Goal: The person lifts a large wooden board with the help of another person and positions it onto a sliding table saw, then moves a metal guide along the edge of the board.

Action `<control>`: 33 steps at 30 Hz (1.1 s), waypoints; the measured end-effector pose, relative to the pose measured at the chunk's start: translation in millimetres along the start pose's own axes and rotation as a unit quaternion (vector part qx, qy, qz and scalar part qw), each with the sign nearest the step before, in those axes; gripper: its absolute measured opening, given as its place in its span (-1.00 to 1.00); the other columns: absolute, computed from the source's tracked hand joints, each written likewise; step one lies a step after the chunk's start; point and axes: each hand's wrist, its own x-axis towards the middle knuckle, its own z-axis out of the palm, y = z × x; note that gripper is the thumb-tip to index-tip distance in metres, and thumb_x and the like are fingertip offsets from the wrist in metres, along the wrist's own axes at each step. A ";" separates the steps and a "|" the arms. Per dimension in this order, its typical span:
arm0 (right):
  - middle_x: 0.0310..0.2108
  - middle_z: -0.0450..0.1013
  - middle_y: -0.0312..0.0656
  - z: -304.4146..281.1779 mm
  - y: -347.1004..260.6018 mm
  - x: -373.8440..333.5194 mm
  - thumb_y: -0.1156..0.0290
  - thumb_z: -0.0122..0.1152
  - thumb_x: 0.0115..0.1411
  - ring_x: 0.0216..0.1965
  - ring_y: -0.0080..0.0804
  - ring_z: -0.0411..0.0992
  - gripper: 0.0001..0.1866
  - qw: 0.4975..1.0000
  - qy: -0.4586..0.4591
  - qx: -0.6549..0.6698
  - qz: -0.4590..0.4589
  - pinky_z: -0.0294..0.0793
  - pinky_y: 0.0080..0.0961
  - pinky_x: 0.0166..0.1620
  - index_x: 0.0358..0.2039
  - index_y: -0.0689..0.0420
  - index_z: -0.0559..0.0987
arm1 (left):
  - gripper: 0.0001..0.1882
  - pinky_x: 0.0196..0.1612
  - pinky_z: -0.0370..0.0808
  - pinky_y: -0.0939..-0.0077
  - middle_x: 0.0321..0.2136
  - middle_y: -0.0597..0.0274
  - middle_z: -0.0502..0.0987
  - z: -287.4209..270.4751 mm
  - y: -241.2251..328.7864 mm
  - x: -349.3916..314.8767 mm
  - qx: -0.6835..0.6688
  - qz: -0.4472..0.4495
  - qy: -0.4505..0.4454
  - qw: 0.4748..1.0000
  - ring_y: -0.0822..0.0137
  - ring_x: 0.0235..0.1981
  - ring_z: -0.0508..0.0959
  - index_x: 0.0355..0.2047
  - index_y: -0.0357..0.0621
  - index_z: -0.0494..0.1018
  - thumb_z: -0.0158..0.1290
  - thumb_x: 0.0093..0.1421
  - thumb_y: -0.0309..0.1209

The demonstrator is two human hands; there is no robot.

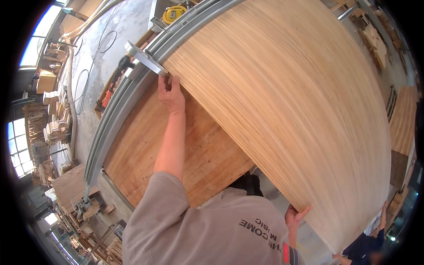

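Note:
A large pale plywood panel (287,97) fills most of the view, tilted above a darker wooden table top (185,150). My left hand (171,93) reaches out along a straight arm and grips the panel's far left edge, just below a flat metal bracket (143,57). My right hand (296,216) holds the panel's near lower edge, with the fingers curled under it. My grey shirt (198,229) shows at the bottom.
A long grey metal rail (119,119) runs beside the table's left edge. A yellow tool (174,13) and an orange-and-black tool (112,84) lie beyond it. Another person in dark blue (362,245) stands at the panel's lower right. Stacks of wood (53,128) line the left.

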 end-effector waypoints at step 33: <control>0.06 0.29 -0.27 -1.0 -0.4 0.1 -0.17 -0.02 0.16 0.02 -0.40 0.30 -0.34 1.000 0.016 0.008 0.007 0.39 -0.44 0.01 0.12 0.02 0.27 | -0.51 -0.04 0.38 0.53 -0.13 0.19 0.49 -1.9 1.1 -3.1 0.049 -0.001 -0.021 0.999 0.37 -0.12 0.47 0.06 -0.29 0.33 0.14 0.11 -0.46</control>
